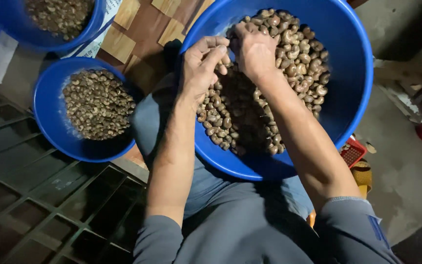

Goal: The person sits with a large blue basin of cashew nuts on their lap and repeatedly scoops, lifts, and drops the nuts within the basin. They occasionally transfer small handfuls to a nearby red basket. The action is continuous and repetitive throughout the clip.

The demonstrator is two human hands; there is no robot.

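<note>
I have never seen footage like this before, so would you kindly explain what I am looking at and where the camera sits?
There is no machine here: a person wears a camera on the head, so the single picture looks straight down at their own two bare hands and grey-clad lap. On the lap rests a large blue basin part-filled with brown, kidney-shaped nuts. The left hand has its fingers pinched together just above the heap; whether a nut sits between them cannot be told. The right hand lies palm-down on the nuts, its fingers dug in. To the left stands a smaller blue bowl holding similar nuts, with another blue bowl at the top edge. A dark metal grate lies below them.
</note>
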